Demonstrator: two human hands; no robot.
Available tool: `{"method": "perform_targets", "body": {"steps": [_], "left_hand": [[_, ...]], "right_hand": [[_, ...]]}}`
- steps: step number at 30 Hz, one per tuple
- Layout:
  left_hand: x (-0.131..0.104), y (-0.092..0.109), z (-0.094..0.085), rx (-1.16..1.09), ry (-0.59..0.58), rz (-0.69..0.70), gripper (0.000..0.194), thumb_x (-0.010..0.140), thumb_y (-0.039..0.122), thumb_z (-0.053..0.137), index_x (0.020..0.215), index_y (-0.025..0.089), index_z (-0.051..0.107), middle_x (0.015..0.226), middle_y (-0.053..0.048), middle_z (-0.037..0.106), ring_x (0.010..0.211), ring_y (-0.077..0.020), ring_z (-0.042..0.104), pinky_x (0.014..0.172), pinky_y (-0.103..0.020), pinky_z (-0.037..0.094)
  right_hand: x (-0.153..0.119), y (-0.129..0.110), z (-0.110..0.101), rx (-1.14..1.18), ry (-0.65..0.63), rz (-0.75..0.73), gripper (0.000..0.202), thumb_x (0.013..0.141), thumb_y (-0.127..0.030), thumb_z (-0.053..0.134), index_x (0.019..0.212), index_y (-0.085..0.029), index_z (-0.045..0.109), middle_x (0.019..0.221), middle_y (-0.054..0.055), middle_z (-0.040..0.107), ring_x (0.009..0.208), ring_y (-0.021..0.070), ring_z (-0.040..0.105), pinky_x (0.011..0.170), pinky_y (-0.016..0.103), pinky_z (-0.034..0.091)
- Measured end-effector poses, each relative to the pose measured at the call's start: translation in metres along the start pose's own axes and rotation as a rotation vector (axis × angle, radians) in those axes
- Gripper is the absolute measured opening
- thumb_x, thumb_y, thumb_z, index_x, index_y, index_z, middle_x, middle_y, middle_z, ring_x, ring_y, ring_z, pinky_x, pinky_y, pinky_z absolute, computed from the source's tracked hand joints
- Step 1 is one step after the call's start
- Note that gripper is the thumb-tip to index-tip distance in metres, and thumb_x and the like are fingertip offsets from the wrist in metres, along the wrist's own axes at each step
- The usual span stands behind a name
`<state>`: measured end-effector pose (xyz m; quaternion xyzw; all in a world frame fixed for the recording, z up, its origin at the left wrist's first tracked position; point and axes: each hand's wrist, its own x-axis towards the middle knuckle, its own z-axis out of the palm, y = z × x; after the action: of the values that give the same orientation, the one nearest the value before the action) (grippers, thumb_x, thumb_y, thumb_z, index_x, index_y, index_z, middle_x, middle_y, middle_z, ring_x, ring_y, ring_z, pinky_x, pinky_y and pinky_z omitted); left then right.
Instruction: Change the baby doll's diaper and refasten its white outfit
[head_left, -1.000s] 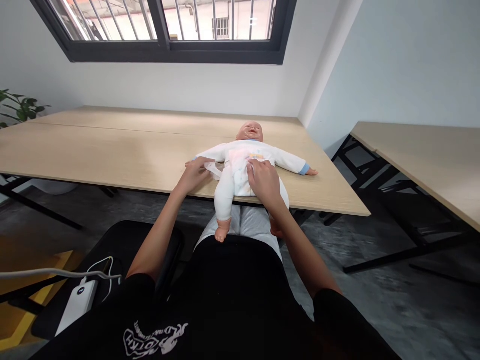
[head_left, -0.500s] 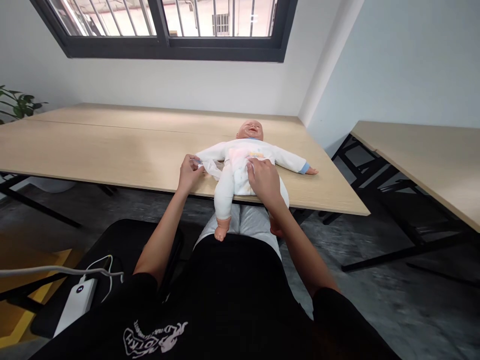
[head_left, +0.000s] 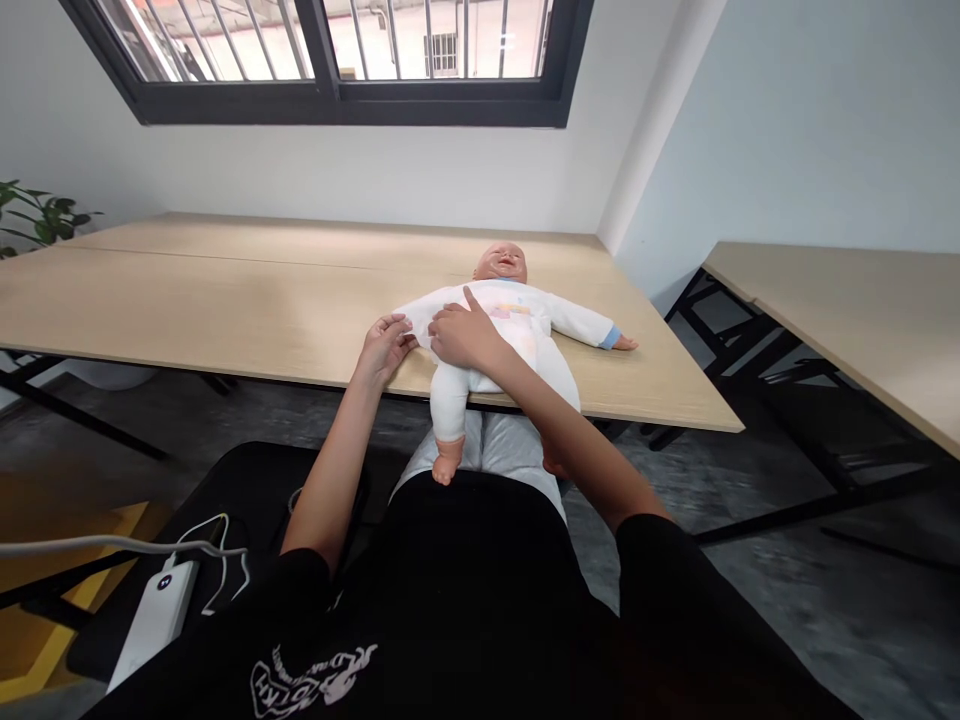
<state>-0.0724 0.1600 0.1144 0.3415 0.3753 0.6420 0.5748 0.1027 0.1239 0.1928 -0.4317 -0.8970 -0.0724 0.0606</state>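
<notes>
Big pale wooden table (head_left: pixel 225 320). Near its front edge, pink plastic baby doll (head_left: pixel 504 262) in white suit with blue cuffs, on back, legs over edge. Looks firm, maybe bit heavy; best held under head and back. Round its middle, white diaper with colored print (head_left: pixel 519 335): likely light, soft, bendy; hold by side edges, gently. Right hand (head_left: pixel 465 335) on doll's hip, thumb up, fingers bent. Left hand (head_left: pixel 384 350) beside sleeve, fingers curled. Grip: cannot tell, both.
</notes>
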Motion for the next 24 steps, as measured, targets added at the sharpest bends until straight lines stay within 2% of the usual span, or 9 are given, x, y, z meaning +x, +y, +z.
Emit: {"method": "perform_targets", "body": {"steps": [2,4,8,10,15,17,19,21,24], "left_hand": [[0.0,-0.002,0.0,-0.015,-0.002,0.014,0.033,0.072,0.005,0.075,0.091,0.019,0.052,0.081,0.0,0.069,0.07,-0.0131,0.069,0.078,-0.031,0.059],[0.0,-0.004,0.0,-0.019,-0.007,0.037,0.034,0.071,0.005,0.075,0.092,0.019,0.052,0.081,0.001,0.069,0.069,-0.0127,0.068,0.077,-0.03,0.06],[0.001,-0.006,0.002,-0.013,-0.051,0.087,0.037,0.07,0.008,0.078,0.095,0.019,0.053,0.081,0.001,0.069,0.069,-0.0116,0.066,0.074,-0.029,0.059],[0.001,-0.007,0.002,-0.008,-0.064,0.095,0.037,0.069,0.01,0.079,0.094,0.019,0.053,0.081,0.002,0.069,0.069,-0.0115,0.066,0.074,-0.028,0.059],[0.003,-0.007,0.0,-0.021,-0.029,0.05,0.037,0.069,0.012,0.081,0.089,0.019,0.052,0.081,0.002,0.068,0.069,-0.0108,0.067,0.072,-0.026,0.057],[0.004,-0.007,-0.001,-0.026,-0.011,0.04,0.035,0.07,0.012,0.081,0.089,0.019,0.052,0.079,0.002,0.067,0.066,-0.0094,0.065,0.067,-0.023,0.055],[0.004,-0.007,-0.002,-0.018,-0.006,0.044,0.035,0.071,0.013,0.081,0.09,0.019,0.053,0.078,0.002,0.066,0.065,-0.009,0.064,0.064,-0.022,0.053],[0.004,-0.008,-0.003,-0.01,-0.009,0.052,0.035,0.071,0.014,0.081,0.09,0.02,0.052,0.078,0.002,0.066,0.064,-0.0101,0.065,0.067,-0.025,0.055],[0.004,-0.009,-0.002,-0.021,-0.007,0.068,0.036,0.071,0.01,0.08,0.089,0.019,0.051,0.078,0.002,0.068,0.066,-0.0114,0.066,0.075,-0.03,0.059]], "right_hand": [[0.016,0.003,0.001,-0.037,-0.151,0.046,0.031,0.102,-0.02,0.05,0.114,-0.007,0.075,0.124,0.018,0.074,0.124,0.03,0.062,0.125,0.057,0.025],[0.029,0.007,0.002,-0.049,-0.211,0.083,0.03,0.097,-0.014,0.052,0.115,-0.006,0.075,0.125,0.02,0.073,0.125,0.0311,0.061,0.116,0.052,0.038],[0.048,0.01,0.007,-0.093,-0.263,0.104,0.034,0.089,-0.009,0.06,0.119,-0.01,0.075,0.126,0.02,0.073,0.133,0.0337,0.056,0.109,0.048,0.045],[0.051,0.009,0.01,-0.108,-0.236,0.117,0.036,0.09,-0.01,0.059,0.123,-0.011,0.074,0.128,0.02,0.072,0.132,0.0333,0.057,0.11,0.047,0.043],[0.033,0.002,0.005,-0.032,-0.02,0.09,0.039,0.101,-0.016,0.04,0.116,-0.008,0.075,0.126,0.02,0.072,0.122,0.0297,0.064,0.117,0.046,0.034],[0.026,-0.004,-0.001,0.015,-0.003,0.057,0.038,0.104,-0.028,0.044,0.114,-0.01,0.075,0.122,0.017,0.074,0.12,0.031,0.065,0.114,0.045,0.036],[0.022,-0.008,-0.005,0.036,-0.026,0.041,0.036,0.101,-0.037,0.054,0.117,-0.011,0.073,0.12,0.016,0.075,0.118,0.032,0.066,0.109,0.044,0.039],[0.022,-0.008,-0.006,0.033,-0.038,0.068,0.033,0.098,-0.03,0.058,0.123,-0.011,0.069,0.121,0.017,0.074,0.118,0.0317,0.066,0.105,0.042,0.041],[0.026,0.001,-0.004,0.046,0.012,0.164,0.034,0.096,-0.013,0.05,0.125,-0.01,0.066,0.124,0.017,0.072,0.119,0.0307,0.065,0.101,0.041,0.041]]}}
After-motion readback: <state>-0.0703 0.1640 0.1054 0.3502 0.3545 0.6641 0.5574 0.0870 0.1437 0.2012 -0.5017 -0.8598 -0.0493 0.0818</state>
